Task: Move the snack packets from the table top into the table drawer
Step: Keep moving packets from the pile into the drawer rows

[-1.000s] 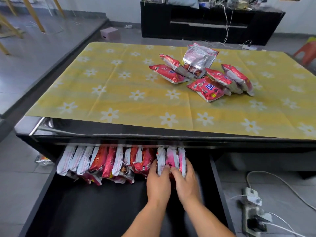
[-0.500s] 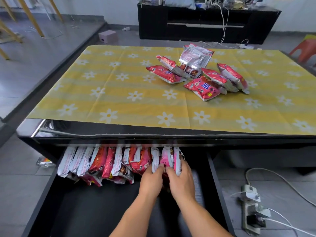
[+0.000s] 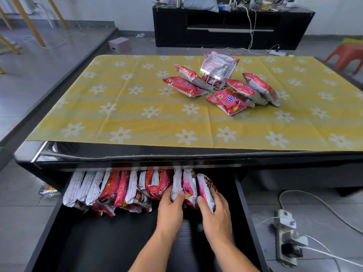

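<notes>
Inside black drawer (image 3: 243, 203): crinkly foil pkts (image 3: 188, 187).

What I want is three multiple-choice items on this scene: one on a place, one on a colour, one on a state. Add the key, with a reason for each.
1. Where are the left hand and right hand?
A. On the end packets of the row in the drawer
B. On the pile on the table top
C. On the floor socket strip

2. What colour is the tablecloth?
A. Blue with stripes
B. Yellow with white flowers
C. Plain red

3. What state is the drawer in?
A. Shut
B. Pulled open, with packets standing on edge
C. Taken out of the table

Key: 1 A, since both hands grip packets at the right end of the row. 2 B, as daisies show on yellow. 3 B, because its dark floor and the standing row are in view.
</notes>
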Available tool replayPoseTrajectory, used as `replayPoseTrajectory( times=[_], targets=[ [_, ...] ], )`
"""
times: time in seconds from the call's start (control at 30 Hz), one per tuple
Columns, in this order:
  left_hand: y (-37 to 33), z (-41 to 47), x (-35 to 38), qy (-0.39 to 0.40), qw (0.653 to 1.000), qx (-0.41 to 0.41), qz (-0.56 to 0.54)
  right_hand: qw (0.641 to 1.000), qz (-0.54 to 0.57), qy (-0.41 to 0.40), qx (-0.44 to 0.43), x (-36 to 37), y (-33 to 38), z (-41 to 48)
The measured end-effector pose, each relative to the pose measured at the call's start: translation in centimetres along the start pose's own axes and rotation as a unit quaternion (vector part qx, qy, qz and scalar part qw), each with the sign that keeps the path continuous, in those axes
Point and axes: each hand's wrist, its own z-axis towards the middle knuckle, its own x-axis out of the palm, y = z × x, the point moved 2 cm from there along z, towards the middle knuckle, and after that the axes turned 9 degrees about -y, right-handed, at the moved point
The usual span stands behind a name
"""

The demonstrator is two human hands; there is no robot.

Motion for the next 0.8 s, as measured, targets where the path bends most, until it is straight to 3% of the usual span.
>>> replayPoseTrajectory(
  times=[0.07,0.13,0.23,0.3,0.47,0.7,0.8],
  targets=[
    [-0.4,0.4,-0.5,-0.017,0.979,0.118,0.168,1.0,0.003,0.001,0.006,0.1,-0.2,0.1],
    [-0.8,0.3,-1.1,-0.045,0.944,0.183,0.27,1.0,0.014,0.008,0.018,0.2,0.1,0.3],
    [-1.4,-0.7,-1.4,-0.105,0.9,0.267,0.329,0.999,0.037,0.021,0.033,0.5,0.8,0.7],
    [-1.5,-1.2,-0.6,-0.058,0.866,0.335,0.366,0.998,0.055,0.011,0.038,0.5,1.1,0.7],
    [-1.8,-0.3,0.9,0.002,0.791,0.34,0.509,0.993,0.074,-0.064,0.071,-0.4,0.2,0.1],
    [3.5,-4.5,0.7,0.065,0.847,0.266,0.456,0.982,0.12,-0.075,0.125,0.1,-0.3,-1.4],
    [3.2,-5.4,0.9,0.03,0.856,0.325,0.401,0.982,0.128,-0.064,0.121,-0.1,-1.0,-1.0]
  ],
)
